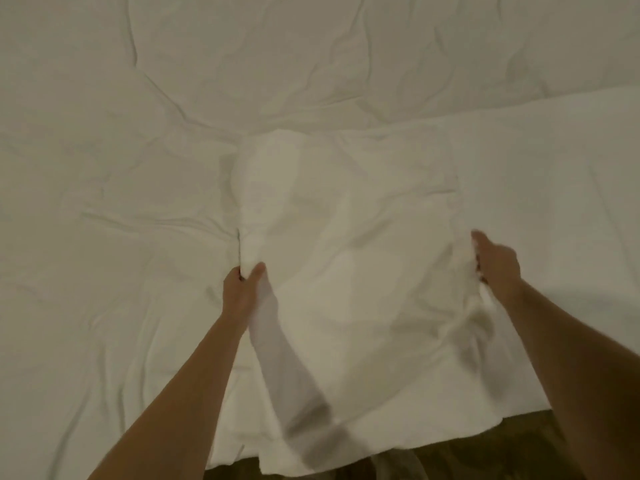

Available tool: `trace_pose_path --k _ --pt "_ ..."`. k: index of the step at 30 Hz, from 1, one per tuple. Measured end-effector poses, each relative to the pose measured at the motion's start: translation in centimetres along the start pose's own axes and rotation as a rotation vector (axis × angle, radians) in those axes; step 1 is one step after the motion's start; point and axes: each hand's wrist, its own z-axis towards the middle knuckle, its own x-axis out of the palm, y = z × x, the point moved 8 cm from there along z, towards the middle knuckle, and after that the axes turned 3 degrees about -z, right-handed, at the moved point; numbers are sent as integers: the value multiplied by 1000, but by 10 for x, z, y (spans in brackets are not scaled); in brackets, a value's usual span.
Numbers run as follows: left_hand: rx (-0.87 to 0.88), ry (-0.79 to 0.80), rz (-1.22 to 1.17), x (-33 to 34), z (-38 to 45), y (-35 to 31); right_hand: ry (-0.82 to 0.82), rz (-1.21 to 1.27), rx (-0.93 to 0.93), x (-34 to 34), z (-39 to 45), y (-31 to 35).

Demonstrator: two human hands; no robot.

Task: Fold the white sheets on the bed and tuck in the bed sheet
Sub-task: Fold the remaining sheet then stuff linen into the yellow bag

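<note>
Folding step in hand. Left hand (pixel 244 284) pinched a bunched edge of the sheet (pixel 346 271); right hand (pixel 497 263) gripped the opposite edge, fingers curled. Sheet stretched between both hands, over the bed (pixel 104 168). Next move, judged: carry both edges forward, matched. No legible writing.

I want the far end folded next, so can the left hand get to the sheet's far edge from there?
Probably yes: the left hand grips the white sheet, nothing lies between it and the far edge, but it must let go.
</note>
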Motion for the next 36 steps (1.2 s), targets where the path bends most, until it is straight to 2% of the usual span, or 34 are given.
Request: trace_pose_path --k 2,5,9,11,14,18,21,25,28,31,36 --pt "39 -36 15 5 17 -24 38 135 -61 5 20 46" --pt "93 -84 6 16 44 -69 70 182 -136 11 48 111" --pt "121 -120 -6 23 86 -121 60 243 -207 21 80 146" --pt "107 -136 4 22 103 -143 12 267 -286 19 89 161" --pt "59 -145 -58 24 117 -161 -107 251 -499 3 88 189" --pt "199 -224 -9 24 121 -182 -229 201 -599 -10 91 199" --pt "232 -280 44 23 125 -172 -263 142 -649 3 98 201" --pt "74 -185 103 26 117 -129 -264 79 -659 9 98 201" --pt "-25 -114 150 22 90 -86 -207 -23 -531 8 98 178" --pt "-99 -110 106 14 58 -46 -103 -135 -453 7 91 140" --pt "-170 -82 114 7 17 0 30 -128 -284 7 51 50"
